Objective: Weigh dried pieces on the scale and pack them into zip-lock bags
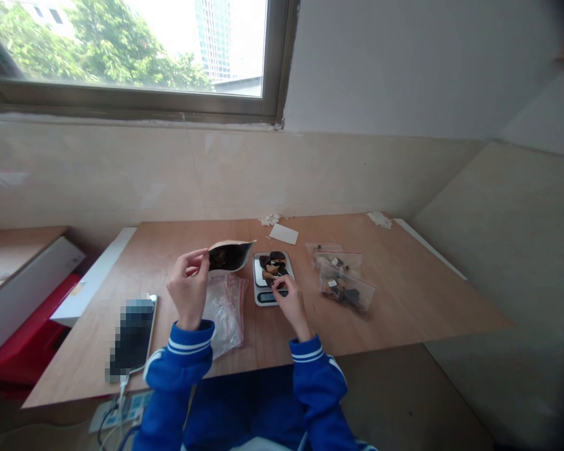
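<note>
My left hand (190, 282) pinches the left edge of an open pouch (230, 257). The pouch is pale outside and dark within, and some brownish pieces show inside it. To its right stands a small white kitchen scale (257, 289) with a grey display, bearing several dark brown dried slices (273, 262). Over the scale's front part, my right hand (290, 300) has its fingertips closed on a dark dried slice (282, 285). Beneath the pouch and left hand lies a stack of clear zip bags (223, 313) with red seal lines.
Several zip bags (348, 288) holding dark pieces and small white labels lie right of the scale. A white card (284, 234) and crumpled white scraps (269, 219) are near the wall. A phone or tablet (134, 338) with a cable lies at left, above a power strip (134, 407).
</note>
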{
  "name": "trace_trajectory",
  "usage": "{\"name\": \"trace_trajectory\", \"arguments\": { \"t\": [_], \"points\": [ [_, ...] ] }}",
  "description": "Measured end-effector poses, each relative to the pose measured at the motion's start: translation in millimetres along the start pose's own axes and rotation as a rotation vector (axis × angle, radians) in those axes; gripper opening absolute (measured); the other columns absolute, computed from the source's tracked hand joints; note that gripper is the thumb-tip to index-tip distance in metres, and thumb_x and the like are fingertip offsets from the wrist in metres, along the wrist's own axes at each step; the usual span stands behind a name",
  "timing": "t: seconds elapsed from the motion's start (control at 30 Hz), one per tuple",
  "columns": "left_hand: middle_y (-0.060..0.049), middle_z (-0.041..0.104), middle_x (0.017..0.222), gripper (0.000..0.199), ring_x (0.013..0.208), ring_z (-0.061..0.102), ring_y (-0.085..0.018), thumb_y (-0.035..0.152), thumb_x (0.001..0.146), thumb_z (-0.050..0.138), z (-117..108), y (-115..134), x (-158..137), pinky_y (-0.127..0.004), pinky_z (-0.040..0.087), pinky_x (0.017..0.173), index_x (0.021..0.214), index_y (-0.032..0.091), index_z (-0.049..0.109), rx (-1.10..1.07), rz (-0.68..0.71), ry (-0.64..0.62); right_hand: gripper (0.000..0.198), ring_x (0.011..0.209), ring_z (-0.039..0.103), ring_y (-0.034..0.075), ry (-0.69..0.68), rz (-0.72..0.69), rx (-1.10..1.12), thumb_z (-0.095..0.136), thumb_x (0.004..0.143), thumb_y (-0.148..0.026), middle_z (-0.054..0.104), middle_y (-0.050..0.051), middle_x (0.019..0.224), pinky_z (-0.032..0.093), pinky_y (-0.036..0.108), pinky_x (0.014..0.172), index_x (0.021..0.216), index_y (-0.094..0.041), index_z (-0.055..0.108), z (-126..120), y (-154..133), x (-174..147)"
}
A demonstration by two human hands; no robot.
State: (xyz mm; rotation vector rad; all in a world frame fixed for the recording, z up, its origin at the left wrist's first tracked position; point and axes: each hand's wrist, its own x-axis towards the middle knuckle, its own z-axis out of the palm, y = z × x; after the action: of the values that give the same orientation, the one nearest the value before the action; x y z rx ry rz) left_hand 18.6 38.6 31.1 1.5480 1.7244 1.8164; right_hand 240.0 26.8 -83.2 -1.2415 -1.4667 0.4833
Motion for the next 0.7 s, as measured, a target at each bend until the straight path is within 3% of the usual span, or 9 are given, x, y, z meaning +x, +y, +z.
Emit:
{"name": "trace_trajectory", "arguments": {
  "t": [0.23,0.4,0.6,0.7],
  "points": [
    [-0.004,0.066,0.088,0.018,0.077,0.061,-0.015,0.031,0.084,0.057,8,-4,37,-0.027,0.05,0.071,0.091,0.017,0.066,-0.008,0.011,0.124,0.019,0.087,0.057,0.022,-0.046,-0.149,-0.239,0.046,0.079,-0.005,0.061,0.005,0.083,0.047,0.035,0.081,0.077,-0.021,0.056,26,17,6],
    [-0.009,0.063,0.108,0.033,0.095,0.061,-0.018,0.041,0.09,0.05,10,-23,53,-0.033,0.048,0.085,0.111,0.016,0.056,0.0,-0.026,0.163,0.022,0.096,0.055,0.024,-0.025,-0.188,-0.306,0.046,0.081,-0.005,0.063,0.006,0.084,0.045,0.037,0.088,0.078,-0.022,0.06,26,19,14],
    [-0.016,0.042,0.136,0.049,0.127,0.045,-0.023,0.037,0.087,0.054,0,-42,33,-0.039,0.037,0.106,0.129,0.015,0.04,-0.028,-0.066,0.189,0.02,0.093,0.056,0.022,0.105,-0.065,-0.236,0.042,0.089,-0.014,0.064,0.006,0.092,0.043,0.037,0.087,0.09,-0.021,0.061,9,6,-3],
    [-0.016,0.04,0.136,0.055,0.127,0.043,-0.024,0.031,0.081,0.059,-7,-46,7,-0.043,0.035,0.108,0.129,0.016,0.038,0.059,-0.07,0.224,0.02,0.088,0.056,0.022,0.143,-0.002,-0.215,0.042,0.089,-0.014,0.063,0.006,0.088,0.042,0.036,0.084,0.087,-0.021,0.06,-1,7,-19]
  ]
}}
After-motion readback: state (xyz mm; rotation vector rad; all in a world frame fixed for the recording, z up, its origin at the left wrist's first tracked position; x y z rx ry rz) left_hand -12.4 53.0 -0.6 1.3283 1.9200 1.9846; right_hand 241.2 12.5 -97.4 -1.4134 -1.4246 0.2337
